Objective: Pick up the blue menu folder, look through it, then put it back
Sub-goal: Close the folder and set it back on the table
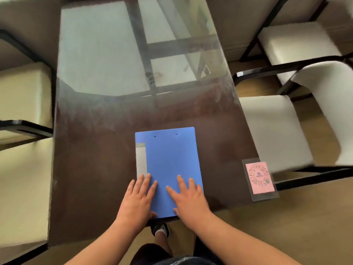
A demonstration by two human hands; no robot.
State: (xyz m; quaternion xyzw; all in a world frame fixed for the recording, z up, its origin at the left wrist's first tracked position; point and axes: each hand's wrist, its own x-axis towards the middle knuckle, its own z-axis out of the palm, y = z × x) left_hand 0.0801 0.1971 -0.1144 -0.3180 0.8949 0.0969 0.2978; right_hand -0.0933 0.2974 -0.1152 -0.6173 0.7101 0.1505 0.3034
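While the blue menu folder (170, 169) is lying closed and flat on the table (91, 169), I am resting both hands on its near end. My left hand (136, 199) is lying palm down over the folder's near left corner, fingers spread and extended, thumb curling at the bottom edge; this grip is open, not clamping anything. My right hand (188, 199) is lying flat on the near right part of the cover, fingers splayed, thumb at the bottom edge, its grip likewise open. The folder is sitting at the table's near edge, its bottom edge almost flush with that edge, its long side running away from me. A grey spine label (141, 161) is showing along its left side. What the closed folder is holding inside I cannot tell. A pink QR card (259, 177) in a clear sleeve is lying at the table's right edge, well apart from the folder. Bare tabletop is stretching beyond the folder. Pale cushioned chairs (273, 131) are standing along both sides.
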